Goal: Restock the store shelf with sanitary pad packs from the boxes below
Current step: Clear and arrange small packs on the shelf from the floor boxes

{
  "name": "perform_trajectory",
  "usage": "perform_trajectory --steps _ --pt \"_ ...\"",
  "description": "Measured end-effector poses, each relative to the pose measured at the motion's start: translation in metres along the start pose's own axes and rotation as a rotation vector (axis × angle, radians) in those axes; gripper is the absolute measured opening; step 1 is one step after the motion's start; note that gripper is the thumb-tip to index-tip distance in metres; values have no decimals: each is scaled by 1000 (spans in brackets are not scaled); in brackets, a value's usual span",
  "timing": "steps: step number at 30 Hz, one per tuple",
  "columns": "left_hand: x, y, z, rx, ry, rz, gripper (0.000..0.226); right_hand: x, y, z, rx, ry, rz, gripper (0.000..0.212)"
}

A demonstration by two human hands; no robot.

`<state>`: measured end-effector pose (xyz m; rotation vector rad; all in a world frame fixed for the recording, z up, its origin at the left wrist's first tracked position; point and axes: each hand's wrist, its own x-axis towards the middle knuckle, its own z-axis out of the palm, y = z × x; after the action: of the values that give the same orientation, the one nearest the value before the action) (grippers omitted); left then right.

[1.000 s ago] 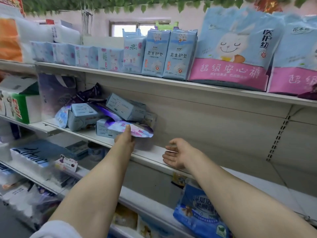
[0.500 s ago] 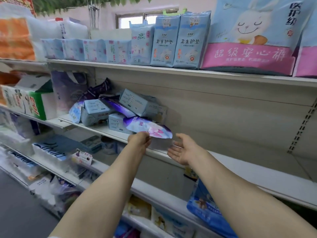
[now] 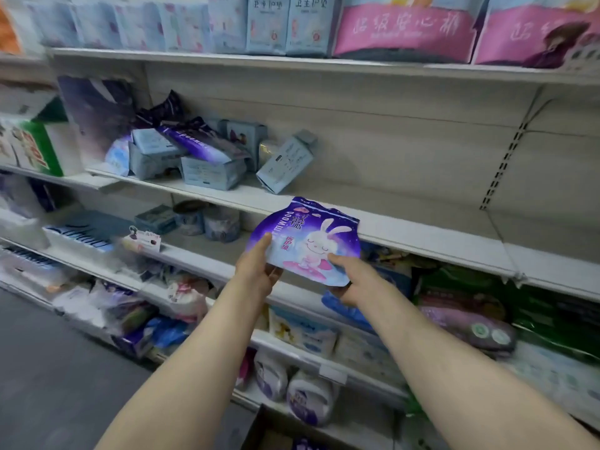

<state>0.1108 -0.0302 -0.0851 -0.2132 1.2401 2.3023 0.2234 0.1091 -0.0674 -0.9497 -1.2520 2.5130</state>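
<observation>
Head view: left hand (image 3: 256,271) & right hand (image 3: 349,277) are both gripping the pack (image 3: 305,241) by its bottom corners, just in front of the shelf (image 3: 422,235) edge. Looks light, soft, slick; two-corner hold is suiting it.

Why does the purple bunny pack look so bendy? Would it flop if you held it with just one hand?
Probably a bit. The purple bunny pack curves between the left hand and right hand, so it seems soft, not stiff. Its glossy wrapper may be slippery. It is flat and held up by its lower edge, so it is likely light.
</observation>
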Motion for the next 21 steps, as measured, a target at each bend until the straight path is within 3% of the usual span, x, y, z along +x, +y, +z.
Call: perform_trajectory --steps 5,8,10,13,17,21 --pt "-6 -52 -38 85 102 -110 44 -24 35 -63 -29 -25 46 29" --pt "-37 -91 -56 133 80 -217 20 -37 64 -98 -26 -33 109 23" --pt "-58 -120 -70 151 123 -275 17 -41 89 -122 1 2 149 21" --pt "-76 -162 -96 205 208 -361 11 -48 127 -153 -58 119 241 33" --pt "-88 -210 -127 321 248 -496 17 -60 166 -188 -105 321 435 5" --pt "-103 -232 -146 423 261 -629 21 -64 192 -210 -171 425 523 9"
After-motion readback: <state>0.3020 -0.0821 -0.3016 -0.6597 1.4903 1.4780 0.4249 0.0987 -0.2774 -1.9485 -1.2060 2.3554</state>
